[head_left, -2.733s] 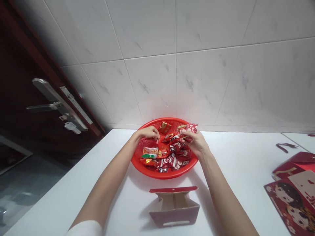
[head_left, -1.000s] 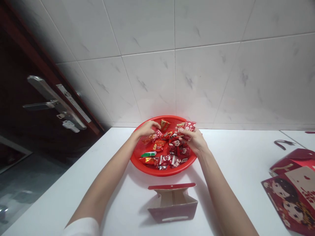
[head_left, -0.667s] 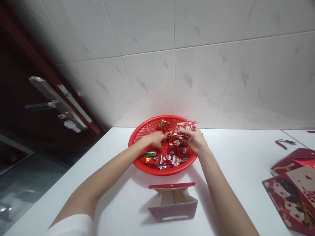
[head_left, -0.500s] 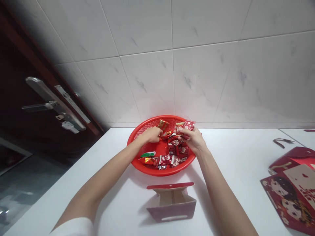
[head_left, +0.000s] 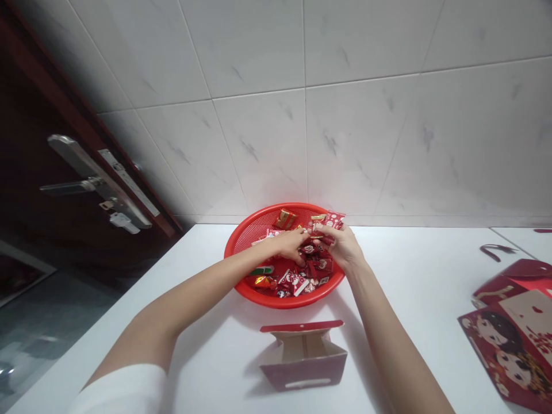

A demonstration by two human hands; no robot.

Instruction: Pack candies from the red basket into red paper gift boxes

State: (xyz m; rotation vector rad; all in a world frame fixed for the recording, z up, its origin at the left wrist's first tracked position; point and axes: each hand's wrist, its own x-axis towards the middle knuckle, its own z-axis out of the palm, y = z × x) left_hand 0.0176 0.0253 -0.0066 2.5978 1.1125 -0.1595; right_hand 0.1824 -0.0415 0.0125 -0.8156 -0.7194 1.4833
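A red plastic basket point(head_left: 241, 241) holds several wrapped candies point(head_left: 293, 282) in red, gold and white. Inside it my left hand point(head_left: 291, 244) reaches over the candies toward the right hand, thumb apart from the fingers and nothing visibly gripped. At the basket's back right rim, my right hand point(head_left: 345, 247) closes its fingers around a few wrapped candies point(head_left: 334, 219), one of them red with white dots. A green-and-white item point(head_left: 262, 270) lies beneath my left forearm. In front of the basket stands an open paper gift box point(head_left: 302, 368).
On the right of the white table point(head_left: 401, 299) lie dark red printed gift boxes point(head_left: 504, 345) and a dark ribbon strip point(head_left: 495, 250). A tiled wall point(head_left: 357, 144) rises behind. To the left is a dark door with a metal handle point(head_left: 71, 187).
My left hand has moved right from the basket's back left, across the candies toward my right hand. Some candies in the basket have shifted. My right hand keeps its grip.
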